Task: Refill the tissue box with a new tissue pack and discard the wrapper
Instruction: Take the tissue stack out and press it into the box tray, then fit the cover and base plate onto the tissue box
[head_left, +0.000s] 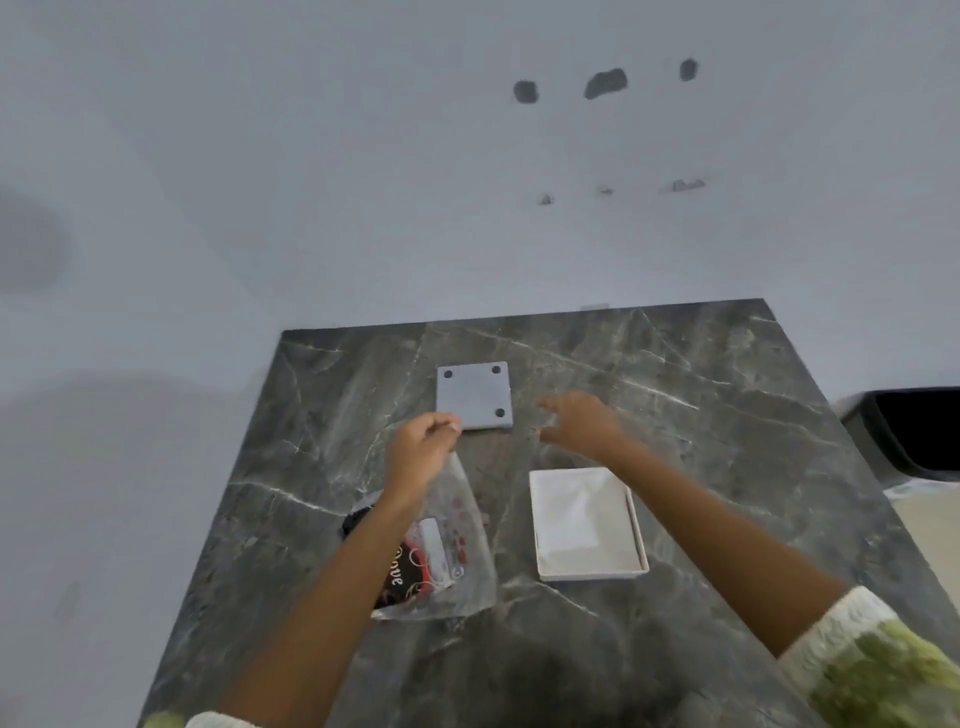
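My left hand (422, 448) pinches the top edge of a clear plastic wrapper (457, 551) printed in red and black, lifting it off the dark marble table (675, 415). The wrapper hangs down along my left forearm. To the right lies a white open tissue box (640, 540) with white tissues (574, 512) inside. Farther back sits a grey square lid (474, 396), underside up, with dark round feet at its corners. My right hand (582, 422) hovers open just right of that lid, fingers spread, holding nothing.
A black bin (914, 434) with a white rim stands off the table's right edge. A pale wall with dark patches rises behind the table. The table's left edge drops to a pale floor.
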